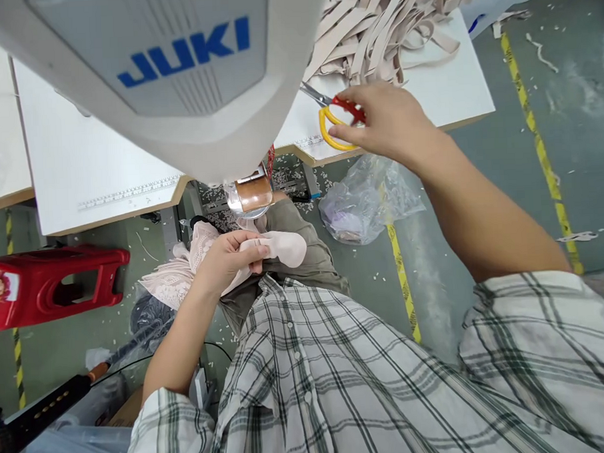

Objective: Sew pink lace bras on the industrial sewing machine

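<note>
My left hand rests in my lap and grips a pale pink fabric piece, with lace-trimmed pink fabric hanging beside it. My right hand reaches out over the white table and closes on the yellow and red handles of a pair of scissors, whose blades point left toward the sewing machine. A heap of beige elastic straps lies just behind the scissors.
The grey-white JUKI sewing machine head fills the upper left. A red plastic stool lies at the left on the floor, a clear plastic bag under the table edge, and yellow floor tape runs at right.
</note>
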